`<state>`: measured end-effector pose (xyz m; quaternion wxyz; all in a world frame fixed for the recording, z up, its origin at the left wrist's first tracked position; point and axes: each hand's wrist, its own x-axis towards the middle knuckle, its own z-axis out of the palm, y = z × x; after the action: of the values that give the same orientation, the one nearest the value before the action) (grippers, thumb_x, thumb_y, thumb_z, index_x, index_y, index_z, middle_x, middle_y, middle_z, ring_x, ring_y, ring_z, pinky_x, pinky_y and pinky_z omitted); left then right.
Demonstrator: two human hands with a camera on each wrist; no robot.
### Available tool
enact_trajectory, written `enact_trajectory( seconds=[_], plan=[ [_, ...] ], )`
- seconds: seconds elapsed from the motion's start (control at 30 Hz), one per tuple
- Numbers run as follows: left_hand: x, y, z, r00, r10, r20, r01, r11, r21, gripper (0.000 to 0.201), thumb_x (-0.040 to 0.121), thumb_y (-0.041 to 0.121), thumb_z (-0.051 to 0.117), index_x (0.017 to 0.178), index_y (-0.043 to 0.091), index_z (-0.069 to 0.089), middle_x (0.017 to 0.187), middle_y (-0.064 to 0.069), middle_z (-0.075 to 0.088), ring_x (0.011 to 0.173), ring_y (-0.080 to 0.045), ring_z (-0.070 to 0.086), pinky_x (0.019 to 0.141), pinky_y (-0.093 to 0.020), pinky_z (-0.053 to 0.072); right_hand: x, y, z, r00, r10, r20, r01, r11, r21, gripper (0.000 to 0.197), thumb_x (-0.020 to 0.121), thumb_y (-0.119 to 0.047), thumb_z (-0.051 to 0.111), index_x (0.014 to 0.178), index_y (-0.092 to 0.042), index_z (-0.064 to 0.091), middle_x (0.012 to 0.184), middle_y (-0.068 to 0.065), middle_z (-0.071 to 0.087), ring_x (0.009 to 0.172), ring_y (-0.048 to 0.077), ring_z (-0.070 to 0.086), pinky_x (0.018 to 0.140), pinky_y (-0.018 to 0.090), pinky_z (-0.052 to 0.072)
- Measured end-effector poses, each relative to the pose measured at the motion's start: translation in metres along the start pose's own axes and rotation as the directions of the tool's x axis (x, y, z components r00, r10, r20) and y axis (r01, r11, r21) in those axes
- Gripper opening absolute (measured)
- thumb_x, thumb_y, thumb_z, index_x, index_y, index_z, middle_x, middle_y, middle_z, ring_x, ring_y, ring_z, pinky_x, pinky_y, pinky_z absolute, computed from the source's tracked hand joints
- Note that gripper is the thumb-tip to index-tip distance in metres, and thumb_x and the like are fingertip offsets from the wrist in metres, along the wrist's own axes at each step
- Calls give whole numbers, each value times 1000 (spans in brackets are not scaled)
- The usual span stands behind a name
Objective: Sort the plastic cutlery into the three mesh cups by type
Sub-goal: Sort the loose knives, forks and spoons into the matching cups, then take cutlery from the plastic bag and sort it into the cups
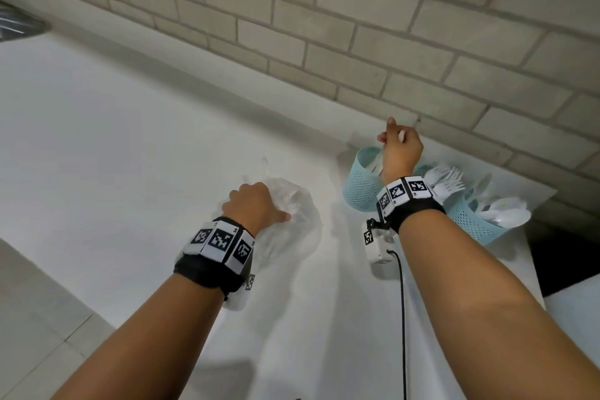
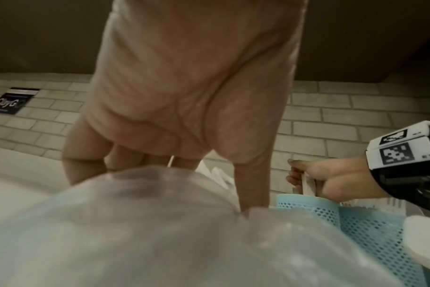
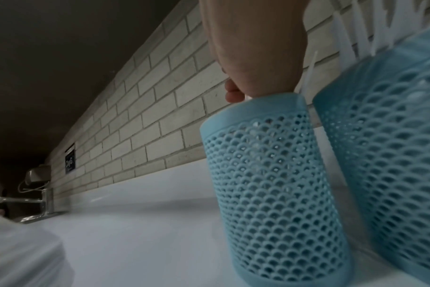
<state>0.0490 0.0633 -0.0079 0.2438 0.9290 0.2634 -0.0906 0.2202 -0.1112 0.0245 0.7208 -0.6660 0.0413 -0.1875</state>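
Black wristbands (image 1: 207, 273) with white square-code tags (image 1: 221, 241), bare forearms.

Dark wall sign (image 2: 10, 102) on brick wall (image 2: 331, 116) reads "ClayG", rest cut off by glare. Wristband markers (image 1: 220, 240): coded squares only, no readable txt.

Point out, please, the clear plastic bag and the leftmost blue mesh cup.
clear plastic bag (image 1: 293, 204), head view, crumpled top beside the left hand.
leftmost blue mesh cup (image 3: 270, 194), right wrist view, middle of its perforated wall.
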Motion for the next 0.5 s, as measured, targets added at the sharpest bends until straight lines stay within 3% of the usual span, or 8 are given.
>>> enact_trajectory(
  seconds=[0.13,0.23,0.3,0.43,0.5],
  plan=[
    [1,0,2,999,45,-20,-44,999,24,48,79,42,67,113,11,57,106,-7,62,104,-28,56,92,-42,48,0,1,0,998,-57,13,58,992,-109,24,84,-14,68,66,-22,54,72,1,59,74,14,55,81,26,45],
    [1,1,-2,994,97,-46,-96,995,27,31,86,31,62,103,5,59,88,-5,58,87,-24,57,83,-33,49,-1,-9,-1,990,-142,21,144,977,-157,5,84,-16,68,81,-15,64,85,-2,63,86,12,56,85,22,44],
    [-1,3,-9,990,116,-82,-114,993,25,24,89,30,59,94,6,58,83,-4,53,81,-23,53,79,-32,47,-4,-19,-2,972,-235,19,235,960,-154,11,84,-17,67,91,-9,67,93,0,66,92,11,57,87,19,43],
    [-9,14,-24,983,136,-122,-141,990,-26,24,90,30,58,79,11,51,82,-4,54,87,-27,57,85,-37,48,-18,-43,-7,914,-403,39,405,908,-109,7,84,-14,65,90,-14,65,95,-3,65,97,11,58,83,4,37],
    [-16,23,-29,981,156,-115,-163,985,-54,28,90,29,58,72,11,49,77,-3,53,86,-27,57,86,-38,47,-27,-54,-11,886,-458,74,463,882,-91,5,84,-16,63,89,-18,63,95,-4,64,94,8,57,83,5,38]
  ],
)
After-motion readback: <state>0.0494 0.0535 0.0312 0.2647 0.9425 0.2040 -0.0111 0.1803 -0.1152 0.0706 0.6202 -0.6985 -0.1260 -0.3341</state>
